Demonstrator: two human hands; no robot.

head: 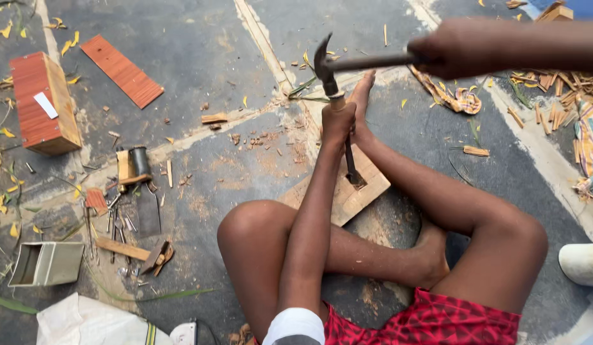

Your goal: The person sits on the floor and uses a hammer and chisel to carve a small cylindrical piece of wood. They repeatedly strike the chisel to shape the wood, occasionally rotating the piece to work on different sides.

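I sit on a grey concrete floor with my legs folded. My left hand (pixel 338 121) grips the wooden handle of a chisel (pixel 351 163), held upright with its blade tip set into a flat wooden board (pixel 367 188) that lies under my outstretched leg. My right hand (pixel 446 48) holds a claw hammer (pixel 325 64) by its dark handle; the hammer head hovers just above the chisel's top end. Wood dust lies around the board.
A red-brown wooden box (pixel 44 105) and a matching slat (pixel 121 70) lie at the left. Several small tools and a wooden plane (pixel 133 166) are scattered at centre left, with a small open metal box (pixel 44 263). Wood scraps (pixel 555 83) pile up at the right.
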